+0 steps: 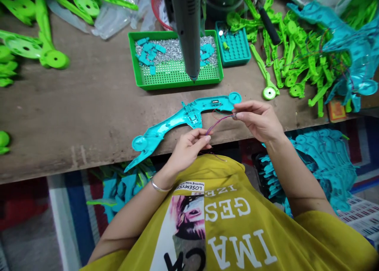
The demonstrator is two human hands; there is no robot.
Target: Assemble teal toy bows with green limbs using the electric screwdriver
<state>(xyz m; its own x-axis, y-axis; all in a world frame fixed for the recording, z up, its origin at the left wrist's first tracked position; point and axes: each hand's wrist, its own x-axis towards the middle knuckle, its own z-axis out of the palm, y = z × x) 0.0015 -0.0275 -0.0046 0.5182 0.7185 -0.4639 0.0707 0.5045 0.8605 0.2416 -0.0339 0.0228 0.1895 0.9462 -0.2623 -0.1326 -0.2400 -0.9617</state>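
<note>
Both hands' fingers [201, 139] pinch thin purple-red wires [219, 121]! Behind lies 1 glossy, bow-shaped turquoise plastic shell [174, 119] on the brown, scuffed desk [89, 105].

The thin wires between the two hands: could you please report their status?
Left hand, grip shut on thin wires; right hand, grip shut at their end. Turquoise shell just behind; hanging screwdriver beyond, clear of hands.

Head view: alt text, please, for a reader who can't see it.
Left hand and right hand hold thin wires by a long turquoise plastic shell on a worktable. Beyond it: a green tray holding small pieces; lime-green parts piled to the right.
</note>
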